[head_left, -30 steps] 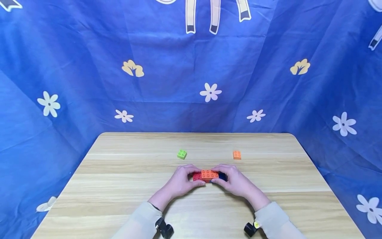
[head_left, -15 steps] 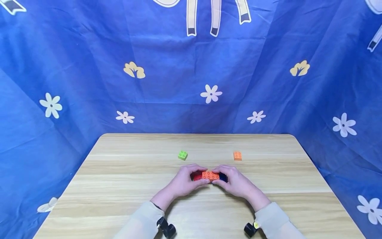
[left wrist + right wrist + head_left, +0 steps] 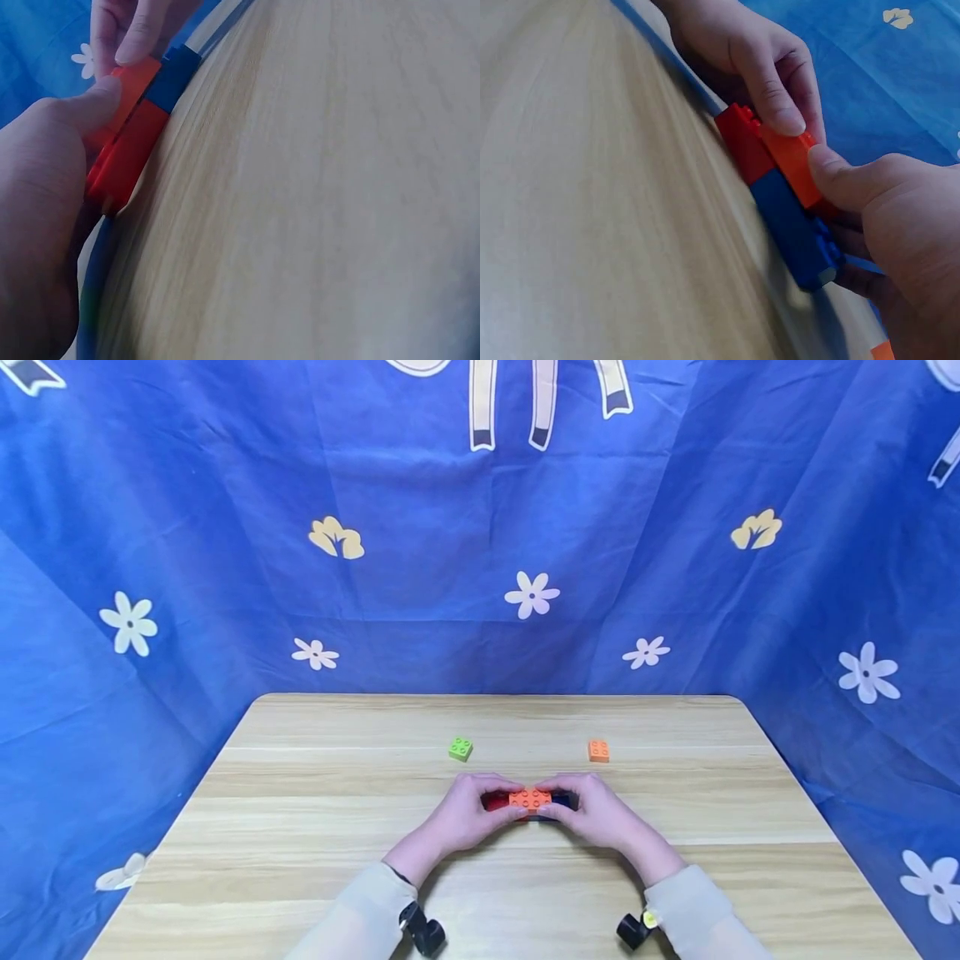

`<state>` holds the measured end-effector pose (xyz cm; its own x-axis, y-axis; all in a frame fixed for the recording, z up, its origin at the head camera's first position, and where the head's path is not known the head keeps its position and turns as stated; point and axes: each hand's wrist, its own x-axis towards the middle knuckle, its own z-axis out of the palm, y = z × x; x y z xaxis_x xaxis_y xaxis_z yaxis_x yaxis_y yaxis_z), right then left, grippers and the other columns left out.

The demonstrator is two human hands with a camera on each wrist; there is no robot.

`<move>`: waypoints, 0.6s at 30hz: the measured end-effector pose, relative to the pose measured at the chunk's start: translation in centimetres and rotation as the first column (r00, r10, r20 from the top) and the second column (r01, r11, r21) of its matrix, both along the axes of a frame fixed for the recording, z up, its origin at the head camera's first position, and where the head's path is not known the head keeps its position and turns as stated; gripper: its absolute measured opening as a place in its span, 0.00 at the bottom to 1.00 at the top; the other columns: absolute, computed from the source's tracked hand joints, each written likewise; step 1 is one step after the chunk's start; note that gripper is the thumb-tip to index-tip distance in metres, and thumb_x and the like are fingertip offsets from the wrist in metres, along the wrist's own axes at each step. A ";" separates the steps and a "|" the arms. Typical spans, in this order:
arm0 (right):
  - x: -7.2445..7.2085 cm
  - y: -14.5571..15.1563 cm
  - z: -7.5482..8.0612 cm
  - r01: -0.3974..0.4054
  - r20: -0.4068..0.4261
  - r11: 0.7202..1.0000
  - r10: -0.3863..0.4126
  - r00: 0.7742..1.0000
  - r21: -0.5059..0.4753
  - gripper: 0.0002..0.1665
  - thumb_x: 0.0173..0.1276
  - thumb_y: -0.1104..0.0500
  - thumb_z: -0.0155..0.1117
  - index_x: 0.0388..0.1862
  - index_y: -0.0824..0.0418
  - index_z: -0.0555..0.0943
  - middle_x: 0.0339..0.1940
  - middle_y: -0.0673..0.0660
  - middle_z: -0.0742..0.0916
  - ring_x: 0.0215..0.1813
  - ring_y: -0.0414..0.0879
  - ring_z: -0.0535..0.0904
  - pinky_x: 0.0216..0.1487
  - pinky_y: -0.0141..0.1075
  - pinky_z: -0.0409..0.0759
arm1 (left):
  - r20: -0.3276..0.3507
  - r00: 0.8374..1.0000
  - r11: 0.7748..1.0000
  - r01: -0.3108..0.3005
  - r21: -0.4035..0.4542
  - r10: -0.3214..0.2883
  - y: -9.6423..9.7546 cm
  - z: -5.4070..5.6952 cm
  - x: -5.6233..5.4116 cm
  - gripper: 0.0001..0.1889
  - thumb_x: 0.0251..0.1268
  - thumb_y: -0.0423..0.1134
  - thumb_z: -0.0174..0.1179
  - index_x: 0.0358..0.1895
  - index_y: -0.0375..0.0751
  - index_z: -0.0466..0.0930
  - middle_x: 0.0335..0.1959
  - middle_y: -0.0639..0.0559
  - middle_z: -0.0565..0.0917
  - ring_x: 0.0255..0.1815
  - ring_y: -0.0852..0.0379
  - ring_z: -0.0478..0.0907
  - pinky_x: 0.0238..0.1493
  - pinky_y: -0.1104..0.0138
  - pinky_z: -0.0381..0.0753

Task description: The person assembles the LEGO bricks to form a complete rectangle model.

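Observation:
An orange eight-stud toy brick (image 3: 530,800) lies across the joint between a red brick (image 3: 744,142) and a blue brick (image 3: 791,229), which stand end to end on the table. My left hand (image 3: 463,812) pinches the orange brick's left part, thumb on the near side and fingers on the far side. From the other end, my right hand (image 3: 596,810) grips it the same way, thumb in front. Both thumbs nearly meet along its near face. In the right wrist view, a thin gap line shows between the orange brick and the blue one. The far fingers are partly hidden.
A small lime-green four-stud brick (image 3: 461,749) lies behind my left hand. Farther right is a small orange four-stud brick (image 3: 598,751). The wooden table (image 3: 315,860) ends at the back against a blue patterned cloth (image 3: 420,560).
My left hand has slid right, its thumb going from beside the red brick onto the orange brick's near side. My right hand has shifted slightly along it. The small bricks stay put.

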<state>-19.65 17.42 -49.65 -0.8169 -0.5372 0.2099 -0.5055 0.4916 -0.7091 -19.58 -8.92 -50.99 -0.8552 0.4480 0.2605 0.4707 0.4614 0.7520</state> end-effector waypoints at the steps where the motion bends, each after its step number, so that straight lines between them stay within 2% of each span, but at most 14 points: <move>1: 0.0 0.0 -0.1 0.005 -0.008 1.000 -0.005 1.000 -0.004 0.21 0.74 0.47 0.73 0.60 0.54 0.88 0.55 0.49 0.90 0.60 0.47 0.85 0.66 0.50 0.80 | 0.008 1.000 1.000 -0.004 -0.002 0.004 0.0 0.0 0.0 0.21 0.64 0.53 0.77 0.57 0.50 0.91 0.51 0.60 0.90 0.55 0.62 0.84 0.62 0.62 0.81; 12: -0.1 -0.3 -0.8 0.030 -0.047 0.999 -0.031 0.998 -0.025 0.19 0.70 0.48 0.77 0.56 0.54 0.90 0.52 0.48 0.91 0.57 0.46 0.86 0.64 0.49 0.81 | 0.070 0.997 0.999 -0.043 0.029 0.041 0.1 0.1 0.1 0.21 0.61 0.54 0.79 0.54 0.50 0.92 0.48 0.57 0.91 0.52 0.59 0.85 0.57 0.60 0.83; 18: -0.2 -0.4 -0.9 0.013 -0.028 0.995 -0.016 0.999 -0.096 0.16 0.69 0.51 0.78 0.54 0.53 0.91 0.50 0.46 0.92 0.55 0.45 0.86 0.63 0.47 0.81 | 0.107 0.993 0.997 -0.056 0.052 0.050 0.3 -0.1 -0.1 0.20 0.59 0.51 0.80 0.53 0.49 0.93 0.46 0.58 0.91 0.50 0.60 0.85 0.54 0.62 0.83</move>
